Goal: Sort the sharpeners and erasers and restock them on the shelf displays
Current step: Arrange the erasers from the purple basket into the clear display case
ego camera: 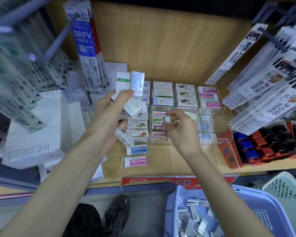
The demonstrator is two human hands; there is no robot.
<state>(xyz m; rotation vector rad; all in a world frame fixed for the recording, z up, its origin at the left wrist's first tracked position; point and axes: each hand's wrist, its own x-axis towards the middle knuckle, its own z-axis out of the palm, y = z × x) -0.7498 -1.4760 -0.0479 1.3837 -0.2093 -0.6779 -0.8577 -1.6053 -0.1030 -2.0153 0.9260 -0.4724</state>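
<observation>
Wooden shelf (169,48) backs everything — the left hand (109,113) grips a fanned bundle of small white boxed erasers (130,86), fingers curled round them, above the clear acrylic compartment tray (178,151). The right hand (179,129) pinches one green-and-white eraser (167,119) over a middle compartment. Lower right — a lilac plastic basket (263,199) of wrapped pieces.

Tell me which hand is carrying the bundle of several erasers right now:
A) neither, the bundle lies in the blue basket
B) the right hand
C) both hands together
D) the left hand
D: the left hand grips the fanned bundle of erasers above the clear display, while the right hand pinches only a single eraser at a middle compartment.
</observation>
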